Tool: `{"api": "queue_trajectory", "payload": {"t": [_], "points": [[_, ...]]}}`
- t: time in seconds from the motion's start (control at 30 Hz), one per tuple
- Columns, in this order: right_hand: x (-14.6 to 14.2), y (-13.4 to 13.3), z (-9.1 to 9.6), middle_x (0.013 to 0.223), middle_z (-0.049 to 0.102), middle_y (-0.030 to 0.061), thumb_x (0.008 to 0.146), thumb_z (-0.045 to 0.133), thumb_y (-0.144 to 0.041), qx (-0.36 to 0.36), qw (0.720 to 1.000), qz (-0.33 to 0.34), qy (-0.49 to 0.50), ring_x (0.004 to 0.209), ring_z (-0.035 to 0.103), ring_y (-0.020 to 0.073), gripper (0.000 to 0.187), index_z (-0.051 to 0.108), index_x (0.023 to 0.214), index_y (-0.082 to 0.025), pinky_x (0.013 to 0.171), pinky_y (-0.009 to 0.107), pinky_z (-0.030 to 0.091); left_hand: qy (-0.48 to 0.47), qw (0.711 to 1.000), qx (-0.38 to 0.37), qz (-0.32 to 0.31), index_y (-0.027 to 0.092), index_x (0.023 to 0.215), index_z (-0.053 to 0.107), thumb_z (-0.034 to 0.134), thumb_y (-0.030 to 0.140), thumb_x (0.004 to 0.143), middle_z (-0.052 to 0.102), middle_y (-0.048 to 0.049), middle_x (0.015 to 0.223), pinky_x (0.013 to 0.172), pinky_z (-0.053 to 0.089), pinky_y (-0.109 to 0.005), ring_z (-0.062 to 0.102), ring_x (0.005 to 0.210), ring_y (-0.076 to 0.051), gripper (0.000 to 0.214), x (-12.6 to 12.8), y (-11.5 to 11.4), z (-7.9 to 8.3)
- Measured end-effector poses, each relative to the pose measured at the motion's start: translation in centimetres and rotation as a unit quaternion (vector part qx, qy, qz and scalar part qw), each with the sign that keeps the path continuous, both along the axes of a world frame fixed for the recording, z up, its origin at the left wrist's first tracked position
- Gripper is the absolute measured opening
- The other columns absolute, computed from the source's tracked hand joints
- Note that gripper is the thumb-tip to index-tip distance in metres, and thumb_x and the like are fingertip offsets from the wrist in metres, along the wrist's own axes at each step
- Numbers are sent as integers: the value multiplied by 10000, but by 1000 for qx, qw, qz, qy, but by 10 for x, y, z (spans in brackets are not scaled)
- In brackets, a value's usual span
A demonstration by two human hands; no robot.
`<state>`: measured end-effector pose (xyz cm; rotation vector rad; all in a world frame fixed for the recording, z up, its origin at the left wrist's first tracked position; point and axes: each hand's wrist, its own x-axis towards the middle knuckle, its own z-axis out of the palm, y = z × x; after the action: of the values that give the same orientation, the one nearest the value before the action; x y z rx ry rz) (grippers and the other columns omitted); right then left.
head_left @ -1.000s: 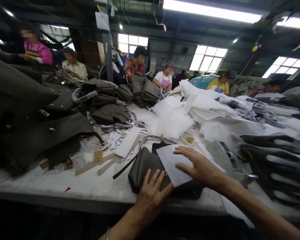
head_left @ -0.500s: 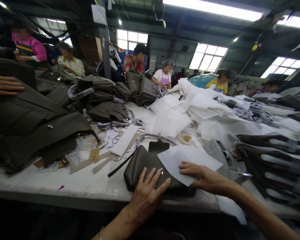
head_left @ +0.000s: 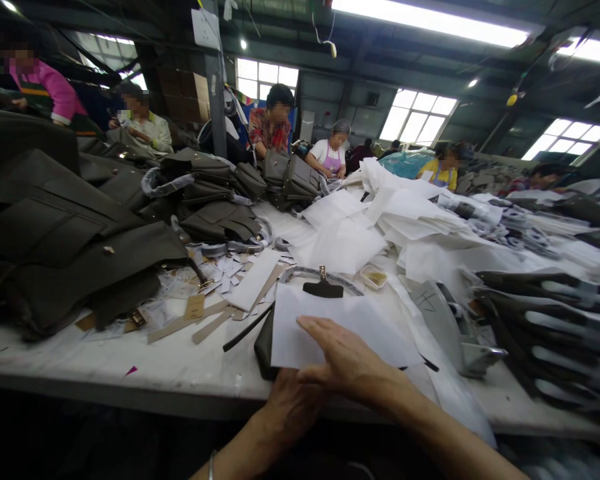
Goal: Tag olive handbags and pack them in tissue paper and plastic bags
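A dark olive handbag lies at the near edge of the white table, almost wholly covered by a white sheet. Only the bag's left end and its flap tab show. My right hand lies flat on the sheet with fingers stretched out to the left. My left hand sits below it at the bag's near edge; my right hand hides its fingers.
Piles of dark olive bags fill the left and far middle. White sheets are heaped at centre right. Stacked dark straps lie at the right. Card strips and paper scraps litter the middle. Several people sit along the far side.
My right hand has drawn the white sheet leftward over the bag, which now hides most of it. My left hand slid off the bag's top to its near edge.
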<state>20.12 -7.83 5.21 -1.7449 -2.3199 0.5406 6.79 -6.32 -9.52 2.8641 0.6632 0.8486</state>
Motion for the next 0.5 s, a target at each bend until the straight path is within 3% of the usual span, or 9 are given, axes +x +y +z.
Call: {"api": "queue_trajectory", "payload": {"t": [0.1, 0.2, 0.3, 0.43, 0.5], "points": [[30, -8, 0, 1541, 384, 174, 739, 788, -488, -72, 996, -9, -55, 1438, 338, 333, 884, 444, 1467, -123, 1203, 491, 243, 3, 1000, -21, -17, 261, 1384, 489, 452, 139, 967, 693, -40, 1182, 912, 529, -310, 661, 1013, -187, 437, -4, -3, 3], [61, -20, -8, 1539, 396, 149, 787, 717, -566, -117, 991, -29, -61, 1434, 351, 323, 815, 475, 1451, -160, 1195, 494, 265, -10, 1000, -24, -5, 297, 1411, 460, 489, 177, 961, 686, -40, 1191, 928, 523, -357, 649, 1038, -211, 466, -7, -4, 7], [69, -28, -26, 1477, 497, 114, 851, 672, -512, -66, 995, -47, -55, 1383, 438, 304, 648, 541, 1404, -201, 1163, 483, 330, -32, 999, -2, -5, 305, 1411, 467, 498, 206, 964, 676, -47, 1206, 965, 498, -385, 633, 1063, -216, 459, -8, -2, 7], [53, -28, -41, 1300, 664, 87, 963, 532, -325, 27, 998, -34, -51, 1230, 598, 274, 327, 684, 1230, -210, 1066, 465, 448, -49, 998, 39, 3, 293, 1453, 424, 507, 250, 964, 640, -73, 1271, 1094, 381, -489, 570, 1182, -243, 498, -7, 1, 6], [44, -26, -42, 1231, 703, 91, 988, 458, -260, 75, 995, -31, -56, 1155, 648, 270, 312, 718, 1149, -202, 1007, 465, 497, -51, 997, 57, 9, 277, 1484, 381, 495, 259, 968, 604, -88, 1329, 1137, 309, -533, 522, 1250, -260, 529, -6, 2, 7]]}}
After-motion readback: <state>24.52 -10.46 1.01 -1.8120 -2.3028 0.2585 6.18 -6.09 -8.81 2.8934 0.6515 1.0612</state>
